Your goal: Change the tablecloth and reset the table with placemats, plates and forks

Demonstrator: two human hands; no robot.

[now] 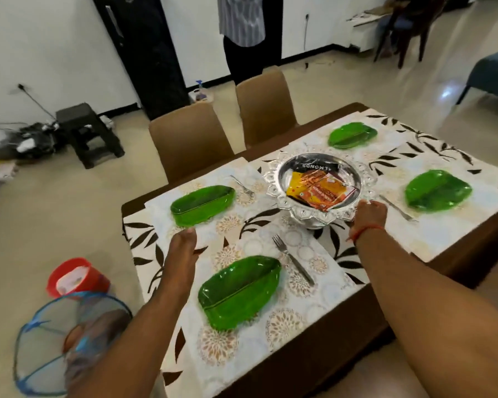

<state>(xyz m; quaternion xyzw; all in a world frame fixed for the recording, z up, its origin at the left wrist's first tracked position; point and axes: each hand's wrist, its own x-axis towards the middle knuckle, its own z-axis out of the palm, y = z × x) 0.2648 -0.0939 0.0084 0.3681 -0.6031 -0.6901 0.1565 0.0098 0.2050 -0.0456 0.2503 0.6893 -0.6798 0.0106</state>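
We see the worktop (457,264), dark wood, under a glossy white tablecloth (144,234) printed with black leaves. Four pale floral placemats lie on it; the nearest placemat (270,326) carries a translucent green leaf-shaped plate (239,291) with a steel fork (292,258) just beside it at 2 o'clock. A second plate (202,204) sits at 11 o'clock, a third (438,191) at 2 o'clock, a fourth (352,135) at 1 o'clock on the far edge. At centre stands a scalloped silver bowl (314,216) holding orange and yellow packets (316,191).

Our left hand (181,245) rests on the cloth just below the second plate, fingers tucked out of sight, so its grip we cannot tell. Our right hand (370,211) touches the bowl's petalled rim at its 4 o'clock side; whether the fingers curl around it is hidden.

Two tan chairs (190,139) stand at the 11 o'clock edge, with bare floor beyond.
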